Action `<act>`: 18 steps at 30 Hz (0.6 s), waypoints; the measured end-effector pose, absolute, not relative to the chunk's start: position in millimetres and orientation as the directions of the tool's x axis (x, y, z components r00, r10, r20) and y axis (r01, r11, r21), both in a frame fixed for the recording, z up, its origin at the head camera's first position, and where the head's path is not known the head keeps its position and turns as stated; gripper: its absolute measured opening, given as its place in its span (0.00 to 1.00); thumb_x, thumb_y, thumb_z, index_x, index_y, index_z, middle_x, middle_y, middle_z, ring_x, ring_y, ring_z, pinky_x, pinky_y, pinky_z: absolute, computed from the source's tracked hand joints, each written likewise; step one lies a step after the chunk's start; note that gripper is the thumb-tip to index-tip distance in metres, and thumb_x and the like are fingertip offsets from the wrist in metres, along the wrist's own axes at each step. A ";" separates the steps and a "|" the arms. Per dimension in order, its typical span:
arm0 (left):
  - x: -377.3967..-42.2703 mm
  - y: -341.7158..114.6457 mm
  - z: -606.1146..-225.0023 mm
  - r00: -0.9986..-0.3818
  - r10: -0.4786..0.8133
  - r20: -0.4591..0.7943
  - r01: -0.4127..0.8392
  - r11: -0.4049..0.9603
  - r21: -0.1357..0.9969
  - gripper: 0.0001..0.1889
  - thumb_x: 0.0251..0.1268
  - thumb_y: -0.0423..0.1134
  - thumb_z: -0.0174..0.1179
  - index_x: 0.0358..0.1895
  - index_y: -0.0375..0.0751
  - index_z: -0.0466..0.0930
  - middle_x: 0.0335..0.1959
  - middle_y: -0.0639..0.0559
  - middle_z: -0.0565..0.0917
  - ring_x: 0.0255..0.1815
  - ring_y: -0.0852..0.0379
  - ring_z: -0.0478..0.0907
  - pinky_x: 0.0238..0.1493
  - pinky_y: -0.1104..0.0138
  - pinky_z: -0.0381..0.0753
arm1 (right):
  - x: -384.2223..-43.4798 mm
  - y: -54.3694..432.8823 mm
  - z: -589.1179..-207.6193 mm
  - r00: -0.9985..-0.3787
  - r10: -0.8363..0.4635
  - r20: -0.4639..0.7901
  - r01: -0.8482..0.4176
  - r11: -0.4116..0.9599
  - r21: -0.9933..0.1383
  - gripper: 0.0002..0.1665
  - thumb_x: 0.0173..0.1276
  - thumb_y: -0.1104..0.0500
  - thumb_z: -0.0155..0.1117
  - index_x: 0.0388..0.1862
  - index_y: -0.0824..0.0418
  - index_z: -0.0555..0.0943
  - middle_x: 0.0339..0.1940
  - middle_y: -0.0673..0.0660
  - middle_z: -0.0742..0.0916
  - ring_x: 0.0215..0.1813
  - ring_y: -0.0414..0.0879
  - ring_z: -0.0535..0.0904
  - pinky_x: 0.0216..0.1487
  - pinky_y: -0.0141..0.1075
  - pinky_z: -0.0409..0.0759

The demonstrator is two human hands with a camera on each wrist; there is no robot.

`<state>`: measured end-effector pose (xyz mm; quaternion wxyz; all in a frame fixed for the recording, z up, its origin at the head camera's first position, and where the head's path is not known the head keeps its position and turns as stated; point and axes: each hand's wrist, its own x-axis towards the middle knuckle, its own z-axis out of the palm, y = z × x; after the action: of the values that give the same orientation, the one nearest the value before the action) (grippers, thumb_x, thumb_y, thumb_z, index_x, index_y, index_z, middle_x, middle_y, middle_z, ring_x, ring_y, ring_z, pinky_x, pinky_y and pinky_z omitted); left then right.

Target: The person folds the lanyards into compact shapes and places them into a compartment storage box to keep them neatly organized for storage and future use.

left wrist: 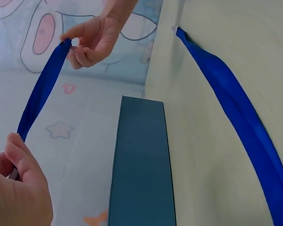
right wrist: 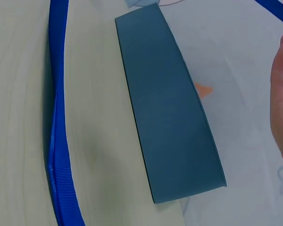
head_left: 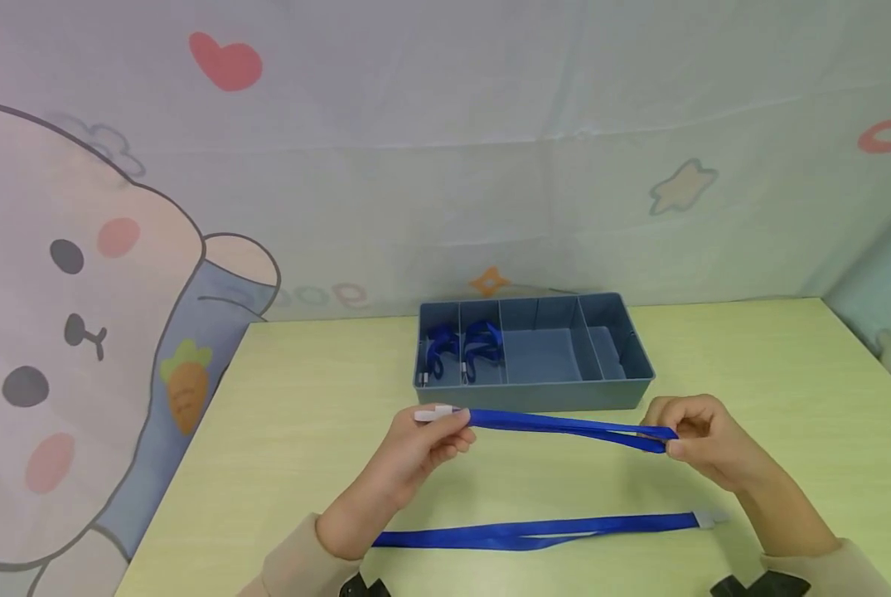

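Observation:
A blue lanyard is stretched nearly level between both hands, in front of the box and above the table. My left hand pinches its end by the white clip, thumb on top. At the other end, my right hand pinches the looped strap between thumb and fingers. In the left wrist view the strap runs up from the left hand to the right hand. A second blue lanyard lies lengthwise on the table below, its pale clip at the right and its left end hidden behind the left forearm.
A blue-grey divided box stands at the table's back edge. Its two left compartments each hold a bundled blue lanyard. Behind the pale green table hangs a cloth printed with cartoon figures.

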<state>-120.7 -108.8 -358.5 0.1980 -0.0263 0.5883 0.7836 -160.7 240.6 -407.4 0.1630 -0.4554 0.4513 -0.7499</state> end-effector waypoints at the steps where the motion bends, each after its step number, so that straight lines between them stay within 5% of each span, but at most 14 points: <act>1: -121.2 -108.9 -358.5 -0.918 0.286 -0.275 -0.346 -0.238 0.908 0.06 0.64 0.32 0.57 0.28 0.38 0.79 0.21 0.54 0.82 0.23 0.65 0.79 0.28 0.80 0.77 | -161.7 240.3 -407.9 -0.503 -0.665 0.552 -0.170 -0.550 -0.817 0.12 0.66 0.77 0.48 0.36 0.67 0.77 0.39 0.58 0.81 0.42 0.49 0.74 0.46 0.35 0.76; 5: -122.0 -109.5 -358.1 -0.912 0.307 -0.273 -0.357 -0.265 0.896 0.06 0.64 0.31 0.56 0.28 0.39 0.79 0.21 0.54 0.83 0.22 0.65 0.79 0.27 0.80 0.76 | -162.6 236.4 -404.0 -0.430 -0.680 0.594 -0.170 -0.585 -0.793 0.08 0.66 0.74 0.49 0.36 0.68 0.76 0.46 0.58 0.80 0.49 0.52 0.73 0.52 0.38 0.75; 8: -122.3 -109.7 -357.9 -0.912 0.309 -0.270 -0.357 -0.272 0.893 0.07 0.65 0.31 0.56 0.28 0.39 0.79 0.21 0.53 0.83 0.23 0.66 0.79 0.27 0.81 0.76 | -161.3 234.8 -402.6 -0.463 -0.652 0.601 -0.172 -0.599 -0.782 0.11 0.66 0.77 0.48 0.40 0.69 0.77 0.49 0.59 0.81 0.52 0.51 0.75 0.54 0.37 0.75; 11: -121.6 -109.1 -358.1 -0.914 0.297 -0.276 -0.356 -0.264 0.896 0.07 0.64 0.31 0.56 0.28 0.39 0.79 0.21 0.53 0.83 0.23 0.65 0.79 0.28 0.80 0.77 | -156.1 231.8 -400.6 -0.612 -0.543 0.575 -0.217 -0.583 -0.783 0.16 0.63 0.83 0.46 0.39 0.70 0.78 0.45 0.59 0.83 0.47 0.47 0.79 0.50 0.33 0.78; 15: -118.6 -106.5 -359.2 -0.918 0.289 -0.271 -0.339 -0.222 0.914 0.05 0.64 0.32 0.58 0.30 0.37 0.79 0.22 0.53 0.83 0.24 0.65 0.80 0.30 0.79 0.78 | -145.5 218.0 -392.5 -0.850 -0.201 0.487 -0.371 -0.429 -0.824 0.20 0.57 0.87 0.45 0.33 0.69 0.78 0.33 0.56 0.85 0.35 0.43 0.81 0.39 0.28 0.80; 18: -116.2 -102.2 -360.4 -0.921 0.300 -0.249 -0.312 -0.184 0.932 0.05 0.63 0.33 0.59 0.32 0.34 0.80 0.22 0.53 0.83 0.24 0.64 0.81 0.31 0.78 0.78 | -140.6 203.9 -384.2 -0.896 0.104 0.432 -0.444 -0.187 -0.876 0.16 0.56 0.85 0.48 0.29 0.69 0.75 0.24 0.54 0.83 0.25 0.41 0.79 0.27 0.23 0.77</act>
<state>-116.2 -102.2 -360.4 0.1988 -0.0048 0.6068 0.7696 -140.6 203.9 -384.2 -0.1808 -0.1390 0.6115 -0.7577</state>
